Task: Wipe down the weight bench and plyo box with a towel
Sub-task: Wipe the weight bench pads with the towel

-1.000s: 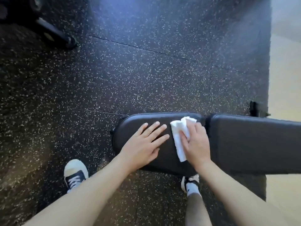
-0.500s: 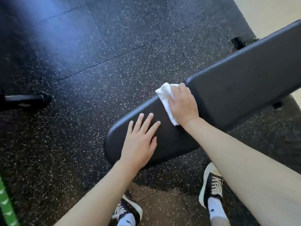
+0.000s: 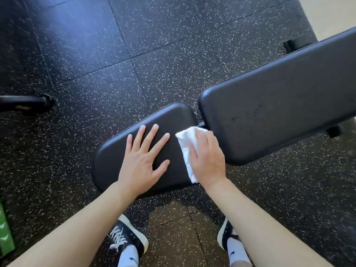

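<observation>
A black padded weight bench runs from the centre to the upper right, with a short seat pad (image 3: 115, 162) and a long back pad (image 3: 273, 105). My left hand (image 3: 143, 160) lies flat on the seat pad, fingers spread and straight. My right hand (image 3: 207, 160) presses a folded white towel (image 3: 185, 143) onto the right end of the seat pad, by the gap between the pads. Its fingers lie over the towel. No plyo box is in view.
Black speckled rubber floor (image 3: 134, 54) surrounds the bench. A black equipment foot (image 3: 27, 102) sticks in from the left edge. Something green (image 3: 4, 232) shows at the lower left. My two sneakers (image 3: 125, 237) stand below the seat pad. Bench frame feet (image 3: 290, 45) show at right.
My right hand slid the towel from the seat pad's far edge to its near right part. The view shifted, so the bench sits differently in frame. My left hand stayed flat on the seat.
</observation>
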`<state>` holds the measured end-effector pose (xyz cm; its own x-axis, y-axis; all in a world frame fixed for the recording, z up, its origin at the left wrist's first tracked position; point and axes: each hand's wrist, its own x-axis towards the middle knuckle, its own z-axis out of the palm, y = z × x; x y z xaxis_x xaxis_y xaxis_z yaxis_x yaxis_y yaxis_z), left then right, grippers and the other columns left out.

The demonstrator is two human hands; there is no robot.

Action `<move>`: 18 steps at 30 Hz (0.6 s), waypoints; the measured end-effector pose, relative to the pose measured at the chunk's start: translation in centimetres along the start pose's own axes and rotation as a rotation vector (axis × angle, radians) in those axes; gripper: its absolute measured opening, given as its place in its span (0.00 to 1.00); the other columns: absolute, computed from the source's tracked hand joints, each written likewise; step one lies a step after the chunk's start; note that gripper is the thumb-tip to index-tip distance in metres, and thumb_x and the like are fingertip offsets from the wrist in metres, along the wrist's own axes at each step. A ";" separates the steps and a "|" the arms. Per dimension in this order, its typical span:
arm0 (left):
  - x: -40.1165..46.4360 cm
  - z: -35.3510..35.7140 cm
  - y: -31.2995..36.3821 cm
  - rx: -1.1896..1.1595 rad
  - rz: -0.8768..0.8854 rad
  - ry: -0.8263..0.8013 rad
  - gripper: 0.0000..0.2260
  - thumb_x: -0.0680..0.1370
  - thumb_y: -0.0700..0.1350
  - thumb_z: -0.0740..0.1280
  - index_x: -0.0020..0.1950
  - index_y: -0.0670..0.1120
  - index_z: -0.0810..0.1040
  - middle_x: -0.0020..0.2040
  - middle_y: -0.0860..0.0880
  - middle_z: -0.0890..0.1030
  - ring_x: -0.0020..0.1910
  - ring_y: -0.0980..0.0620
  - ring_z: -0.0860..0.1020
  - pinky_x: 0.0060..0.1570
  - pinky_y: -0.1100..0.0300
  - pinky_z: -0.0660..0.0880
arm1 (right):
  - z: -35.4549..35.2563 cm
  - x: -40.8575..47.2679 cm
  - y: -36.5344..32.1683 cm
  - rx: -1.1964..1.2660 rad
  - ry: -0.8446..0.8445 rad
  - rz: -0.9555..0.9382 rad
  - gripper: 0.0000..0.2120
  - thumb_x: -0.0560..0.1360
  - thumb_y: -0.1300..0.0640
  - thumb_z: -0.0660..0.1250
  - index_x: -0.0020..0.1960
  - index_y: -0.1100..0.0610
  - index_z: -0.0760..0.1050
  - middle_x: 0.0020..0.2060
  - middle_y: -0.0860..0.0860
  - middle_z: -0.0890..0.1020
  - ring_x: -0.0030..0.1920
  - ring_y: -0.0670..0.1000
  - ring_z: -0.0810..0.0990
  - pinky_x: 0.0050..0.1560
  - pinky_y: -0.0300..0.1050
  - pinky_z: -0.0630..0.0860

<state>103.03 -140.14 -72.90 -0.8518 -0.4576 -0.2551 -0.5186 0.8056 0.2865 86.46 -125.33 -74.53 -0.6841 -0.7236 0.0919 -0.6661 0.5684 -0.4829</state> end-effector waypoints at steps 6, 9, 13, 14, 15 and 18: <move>0.1 -0.2 0.3 -0.017 -0.038 0.003 0.32 0.82 0.64 0.59 0.85 0.63 0.55 0.87 0.55 0.49 0.86 0.46 0.42 0.83 0.37 0.43 | 2.2 8.9 -2.4 -0.039 -0.015 -0.016 0.18 0.78 0.52 0.56 0.58 0.61 0.78 0.48 0.58 0.79 0.43 0.59 0.80 0.39 0.53 0.81; 0.2 -0.4 0.7 -0.040 -0.063 0.012 0.29 0.83 0.62 0.56 0.85 0.63 0.56 0.87 0.55 0.50 0.86 0.46 0.44 0.82 0.35 0.44 | 1.2 6.1 -2.0 -0.060 -0.019 -0.054 0.14 0.79 0.55 0.61 0.60 0.60 0.77 0.49 0.57 0.79 0.44 0.57 0.79 0.42 0.52 0.81; 1.2 -0.3 2.4 -0.050 -0.099 0.050 0.28 0.83 0.58 0.55 0.85 0.62 0.57 0.87 0.54 0.51 0.86 0.43 0.46 0.81 0.32 0.45 | -2.9 -1.6 -0.6 0.005 -0.155 -0.127 0.16 0.79 0.57 0.63 0.66 0.59 0.75 0.52 0.54 0.77 0.46 0.55 0.78 0.44 0.52 0.81; 1.8 -0.2 2.8 -0.041 -0.106 0.066 0.29 0.83 0.58 0.56 0.85 0.61 0.57 0.87 0.54 0.51 0.86 0.42 0.46 0.81 0.32 0.45 | -4.2 -2.5 0.0 0.030 -0.175 -0.126 0.17 0.79 0.58 0.65 0.66 0.59 0.76 0.52 0.53 0.77 0.46 0.55 0.77 0.44 0.51 0.80; 2.5 -0.1 3.3 -0.032 -0.113 0.085 0.29 0.84 0.58 0.56 0.85 0.61 0.57 0.87 0.53 0.52 0.86 0.41 0.46 0.81 0.31 0.46 | -5.5 -3.1 0.6 0.045 -0.171 -0.109 0.17 0.78 0.58 0.66 0.66 0.59 0.76 0.51 0.53 0.76 0.45 0.54 0.76 0.44 0.50 0.80; 4.8 0.6 5.8 -0.027 -0.181 0.141 0.28 0.84 0.56 0.57 0.85 0.58 0.59 0.87 0.49 0.55 0.85 0.37 0.50 0.80 0.30 0.50 | -8.9 -2.2 2.6 0.045 -0.074 -0.013 0.20 0.78 0.58 0.67 0.69 0.58 0.74 0.51 0.51 0.70 0.45 0.52 0.72 0.42 0.46 0.75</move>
<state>96.01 -137.47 -72.98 -0.7456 -0.6435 -0.1732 -0.6641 0.6959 0.2732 83.61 -118.74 -68.28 -0.6504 -0.7588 0.0350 -0.6598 0.5415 -0.5210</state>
